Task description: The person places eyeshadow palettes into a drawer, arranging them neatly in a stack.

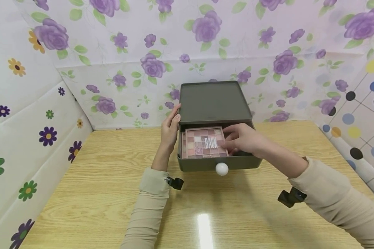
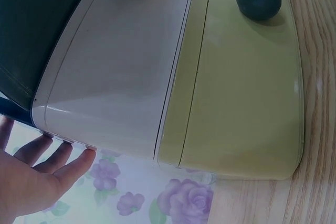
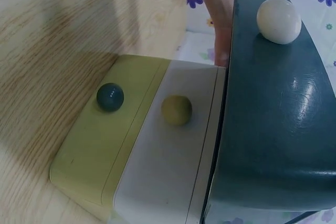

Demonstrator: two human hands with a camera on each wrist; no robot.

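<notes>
A small drawer unit has its dark grey top drawer (image 1: 202,164) pulled out beneath the dark lid (image 1: 213,102). Inside lies a pink eyeshadow palette (image 1: 202,145) with a clear cover printed "BACK"; the edge of a second palette (image 1: 183,145) shows under its left side. My right hand (image 1: 241,138) reaches into the drawer and pinches the upper palette at its right edge, some fingertips hidden. Against the unit's left side rests my left hand (image 1: 169,129); its fingers extend along the wall, and in the left wrist view their fingertips (image 2: 84,156) touch the side.
Under the top drawer, a white drawer (image 3: 163,166) with a yellow knob (image 3: 177,110) and a yellow-green drawer (image 3: 94,150) with a dark knob (image 3: 110,97) are closed. A white knob (image 1: 222,169) juts from the top drawer. The wooden table (image 1: 112,193) meets a flowered cloth backdrop (image 1: 112,69).
</notes>
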